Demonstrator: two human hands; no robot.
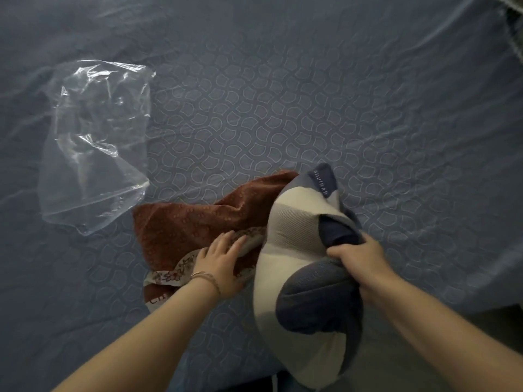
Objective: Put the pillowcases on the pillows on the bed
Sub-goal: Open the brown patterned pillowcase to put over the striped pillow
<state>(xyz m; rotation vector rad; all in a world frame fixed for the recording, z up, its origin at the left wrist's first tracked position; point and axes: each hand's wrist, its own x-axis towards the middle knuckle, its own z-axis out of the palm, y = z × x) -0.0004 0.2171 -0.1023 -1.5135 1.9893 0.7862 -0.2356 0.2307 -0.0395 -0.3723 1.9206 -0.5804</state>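
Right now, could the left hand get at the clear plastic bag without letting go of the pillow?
Probably yes. The left hand lies flat on the pillowcase, gripping nothing, and only bare bedsheet separates it from the plastic bag. The right hand holds the pillow.

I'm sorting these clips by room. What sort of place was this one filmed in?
Most likely a bedroom. A blue-patterned bed fills nearly the whole view. On it the right hand grips a blue-and-white pillow, while the left hand rests on a rust-red floral pillowcase.
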